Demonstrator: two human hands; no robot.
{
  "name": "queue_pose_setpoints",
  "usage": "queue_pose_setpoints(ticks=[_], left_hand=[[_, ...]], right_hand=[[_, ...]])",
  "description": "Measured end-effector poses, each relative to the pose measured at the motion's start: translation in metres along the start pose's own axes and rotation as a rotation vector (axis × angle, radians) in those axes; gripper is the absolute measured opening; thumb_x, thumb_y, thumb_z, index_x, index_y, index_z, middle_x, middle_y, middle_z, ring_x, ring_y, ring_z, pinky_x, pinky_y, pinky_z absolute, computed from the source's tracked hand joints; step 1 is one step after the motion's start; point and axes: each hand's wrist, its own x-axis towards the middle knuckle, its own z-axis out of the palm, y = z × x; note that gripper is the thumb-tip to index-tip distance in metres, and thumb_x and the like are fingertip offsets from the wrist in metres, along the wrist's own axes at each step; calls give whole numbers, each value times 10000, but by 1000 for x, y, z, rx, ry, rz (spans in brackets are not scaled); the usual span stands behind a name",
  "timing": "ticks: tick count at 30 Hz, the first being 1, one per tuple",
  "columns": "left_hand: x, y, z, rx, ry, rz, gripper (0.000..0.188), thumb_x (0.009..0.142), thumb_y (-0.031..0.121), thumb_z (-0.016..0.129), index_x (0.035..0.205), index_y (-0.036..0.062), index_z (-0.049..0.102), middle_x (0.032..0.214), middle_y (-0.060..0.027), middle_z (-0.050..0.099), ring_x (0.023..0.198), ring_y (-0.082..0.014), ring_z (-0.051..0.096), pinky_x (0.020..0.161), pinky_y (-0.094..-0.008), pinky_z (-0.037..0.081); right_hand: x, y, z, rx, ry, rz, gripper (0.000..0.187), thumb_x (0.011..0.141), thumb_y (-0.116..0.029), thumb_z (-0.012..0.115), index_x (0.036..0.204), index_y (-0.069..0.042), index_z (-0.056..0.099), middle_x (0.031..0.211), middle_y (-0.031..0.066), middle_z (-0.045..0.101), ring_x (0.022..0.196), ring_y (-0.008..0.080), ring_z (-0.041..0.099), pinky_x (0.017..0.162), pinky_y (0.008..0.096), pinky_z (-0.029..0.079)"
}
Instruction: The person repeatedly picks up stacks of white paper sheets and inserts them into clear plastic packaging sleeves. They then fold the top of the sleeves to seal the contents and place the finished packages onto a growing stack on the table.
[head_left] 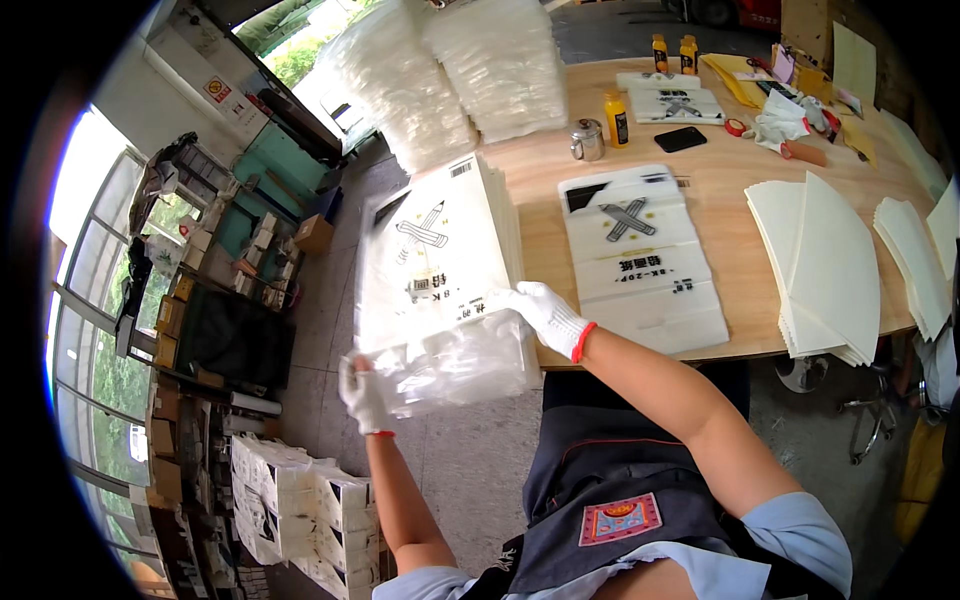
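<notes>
White plastic bags point(432, 262), printed with crossed pencils, make a thick stack held at the counter point(720, 190) edge. The left hand point(364, 396) grips its clear lower corner, fingers clenched; the right hand point(545, 313) clasps its side.

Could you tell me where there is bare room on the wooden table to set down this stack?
Bare wood lies between the printed bag pile and the cream sheets, and around the black phone. The far right end is crowded with clutter.

Single head-worn fisheye view, looking steeply down from above, close over wooden table point(720, 190) edge, floor at left
</notes>
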Motion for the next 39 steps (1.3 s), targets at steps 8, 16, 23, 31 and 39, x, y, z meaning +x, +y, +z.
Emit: queue_pose_setpoints(ticks=[8,16,23,31,39], left_hand=[[-158,-189,58,56,-113,-606,263,945,183,490,1145,46,592,942,-54,644,693,-158,574,652,-281,471],[-228,-25,253,334,-957,364,187,817,278,642,866,97,635,900,-103,638,865,-304,613,726,-413,483],[-204,-45,336,710,-1226,639,126,799,259,627,754,150,671,925,-97,631,886,-287,607,731,-411,476],[-188,-3,326,278,-1088,665,149,841,147,531,809,60,648,932,-130,656,861,-281,599,803,-378,463],[-162,75,336,-379,-959,-125,99,892,153,580,850,74,623,751,-15,584,670,-160,545,644,-305,451]], right_hand=[[-119,54,-18,1,-204,144,368,901,-167,610,1239,-37,541,846,78,666,687,117,613,572,250,494],[-204,126,-99,96,240,302,341,904,-181,591,1207,-25,565,852,97,657,647,113,582,567,247,484],[-232,129,-110,120,311,219,346,921,-196,573,1208,-3,545,852,69,662,667,104,594,605,240,494],[-169,81,-159,44,553,19,436,907,-381,568,1155,-23,578,959,111,655,771,150,609,648,269,486],[-132,92,-232,-439,791,62,378,903,-423,561,958,-54,621,750,55,631,569,154,598,483,290,467]])
